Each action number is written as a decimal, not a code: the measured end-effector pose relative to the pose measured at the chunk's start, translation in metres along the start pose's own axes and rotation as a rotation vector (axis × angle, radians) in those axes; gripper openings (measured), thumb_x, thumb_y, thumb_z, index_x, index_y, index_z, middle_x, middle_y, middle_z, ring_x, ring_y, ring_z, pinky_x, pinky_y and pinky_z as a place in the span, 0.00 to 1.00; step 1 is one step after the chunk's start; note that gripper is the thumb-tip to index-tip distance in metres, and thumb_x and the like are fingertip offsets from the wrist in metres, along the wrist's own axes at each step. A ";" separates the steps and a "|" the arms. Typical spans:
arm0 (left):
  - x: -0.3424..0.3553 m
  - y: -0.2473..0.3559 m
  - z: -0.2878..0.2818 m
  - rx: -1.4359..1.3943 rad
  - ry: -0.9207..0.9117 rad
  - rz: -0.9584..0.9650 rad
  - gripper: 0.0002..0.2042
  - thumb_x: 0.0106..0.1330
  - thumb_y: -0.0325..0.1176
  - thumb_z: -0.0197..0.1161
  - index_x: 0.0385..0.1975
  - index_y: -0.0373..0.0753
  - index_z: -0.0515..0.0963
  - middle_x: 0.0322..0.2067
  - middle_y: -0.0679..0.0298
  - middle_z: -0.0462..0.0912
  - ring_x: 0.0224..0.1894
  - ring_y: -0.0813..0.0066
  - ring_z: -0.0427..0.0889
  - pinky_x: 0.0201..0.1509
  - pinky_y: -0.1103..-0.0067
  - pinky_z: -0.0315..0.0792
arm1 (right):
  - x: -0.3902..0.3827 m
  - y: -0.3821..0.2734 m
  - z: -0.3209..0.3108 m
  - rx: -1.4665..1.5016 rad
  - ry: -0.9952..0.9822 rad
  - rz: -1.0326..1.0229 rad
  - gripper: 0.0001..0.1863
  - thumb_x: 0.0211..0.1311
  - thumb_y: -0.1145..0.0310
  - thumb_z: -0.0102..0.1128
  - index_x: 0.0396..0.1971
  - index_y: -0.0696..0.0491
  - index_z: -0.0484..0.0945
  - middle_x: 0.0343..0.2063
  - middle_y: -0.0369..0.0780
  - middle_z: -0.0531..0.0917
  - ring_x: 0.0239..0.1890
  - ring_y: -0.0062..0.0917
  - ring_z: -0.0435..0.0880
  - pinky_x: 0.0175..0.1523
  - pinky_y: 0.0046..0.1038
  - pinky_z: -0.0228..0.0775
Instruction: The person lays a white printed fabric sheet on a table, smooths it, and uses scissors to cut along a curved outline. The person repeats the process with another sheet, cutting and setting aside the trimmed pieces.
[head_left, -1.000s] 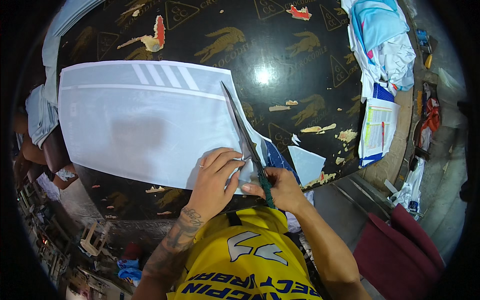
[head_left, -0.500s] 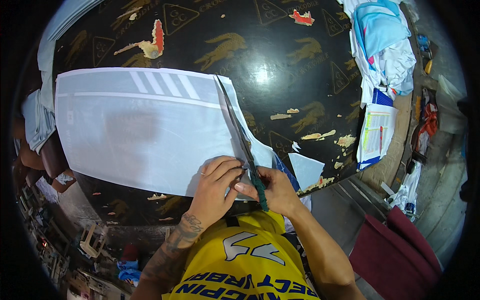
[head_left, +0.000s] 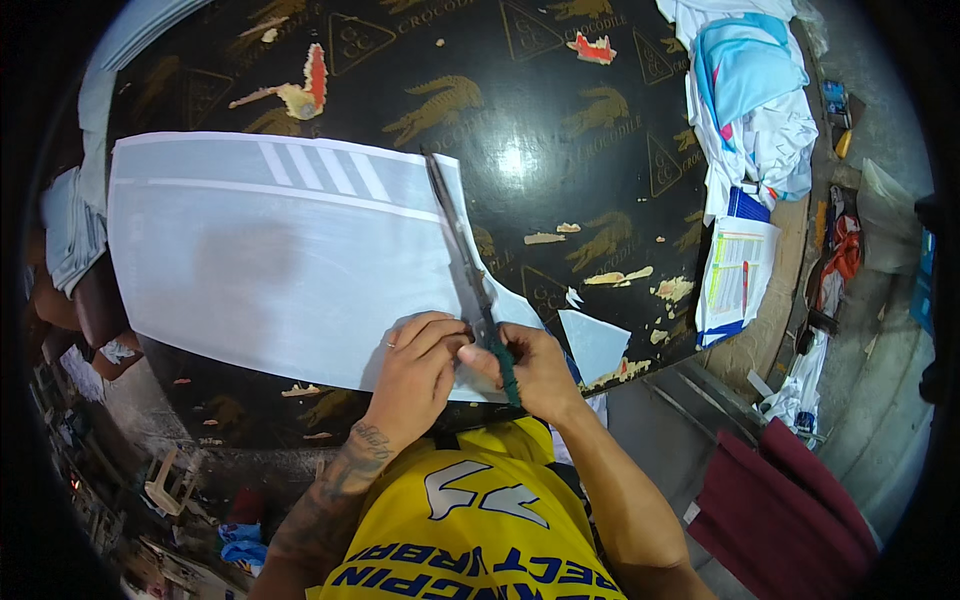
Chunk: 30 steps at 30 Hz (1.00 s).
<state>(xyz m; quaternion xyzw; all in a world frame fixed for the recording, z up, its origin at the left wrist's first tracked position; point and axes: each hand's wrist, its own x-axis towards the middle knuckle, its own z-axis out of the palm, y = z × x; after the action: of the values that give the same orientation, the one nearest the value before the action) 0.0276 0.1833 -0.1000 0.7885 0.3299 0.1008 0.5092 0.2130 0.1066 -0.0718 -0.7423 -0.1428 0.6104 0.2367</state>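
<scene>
A large pale panel (head_left: 200, 240) with white stripes along its top lies on the black table (head_left: 500, 90), its right edge curved. My left hand (head_left: 410, 375) lies on it with bent fingers closed on the fabric near the lower right. Beside it, my right hand (head_left: 530, 375) grips long dark scissors (head_left: 455, 240) by green-wrapped handles. The blades lie lengthwise over the panel, tips at its top edge near the stripes; whether they are parted is hard to tell. Blue patterned material (head_left: 568, 360) shows at the panel's right edge, beside a small white offcut (head_left: 598, 340).
Piled white and cyan fabric (head_left: 745, 95) and printed papers (head_left: 730, 275) with a red pen line the table's right side. Folded fabric stacks (head_left: 75, 225) are at the left, a maroon cloth (head_left: 775, 500) at lower right, a wooden stool (head_left: 170, 480) at lower left.
The scissors' tips have shifted left and up to the panel's top edge, and both hands appear slightly further left in view. The whole scene has also shifted a little.
</scene>
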 end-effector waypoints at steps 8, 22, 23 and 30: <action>0.035 0.008 0.011 0.251 0.305 0.096 0.15 0.65 0.28 0.67 0.52 0.42 0.86 0.56 0.60 0.80 0.63 0.57 0.73 0.66 0.58 0.62 | -0.047 0.041 -0.101 0.069 0.330 -0.128 0.18 0.67 0.58 0.79 0.27 0.52 0.79 0.20 0.28 0.75 0.19 0.13 0.73 0.23 0.20 0.62; 0.040 0.155 0.200 -0.058 -0.601 0.248 0.16 0.72 0.34 0.63 0.57 0.39 0.81 0.53 0.51 0.85 0.60 0.53 0.84 0.66 0.61 0.76 | -0.067 0.178 -0.272 -0.756 0.706 -0.350 0.20 0.61 0.66 0.78 0.45 0.61 0.80 0.38 0.52 0.84 0.43 0.50 0.85 0.47 0.45 0.76; 0.025 0.158 0.209 -0.118 -0.602 0.261 0.18 0.73 0.35 0.63 0.61 0.39 0.80 0.55 0.50 0.85 0.61 0.52 0.84 0.67 0.61 0.76 | -0.071 0.179 -0.271 -0.776 0.709 -0.471 0.20 0.60 0.66 0.78 0.46 0.61 0.80 0.39 0.52 0.84 0.44 0.50 0.85 0.48 0.45 0.76; -0.038 0.024 0.059 0.319 0.846 -0.400 0.11 0.70 0.33 0.71 0.47 0.36 0.83 0.47 0.56 0.84 0.50 0.57 0.83 0.58 0.63 0.76 | -0.047 0.097 -0.209 -0.552 0.467 -0.790 0.13 0.67 0.69 0.73 0.48 0.57 0.86 0.42 0.47 0.85 0.43 0.41 0.87 0.49 0.36 0.79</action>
<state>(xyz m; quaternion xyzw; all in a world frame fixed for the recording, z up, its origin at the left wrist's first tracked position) 0.0385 0.1096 -0.0996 0.6679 0.6640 0.2603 0.2128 0.3993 -0.0363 -0.0540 -0.7827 -0.5100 0.2333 0.2700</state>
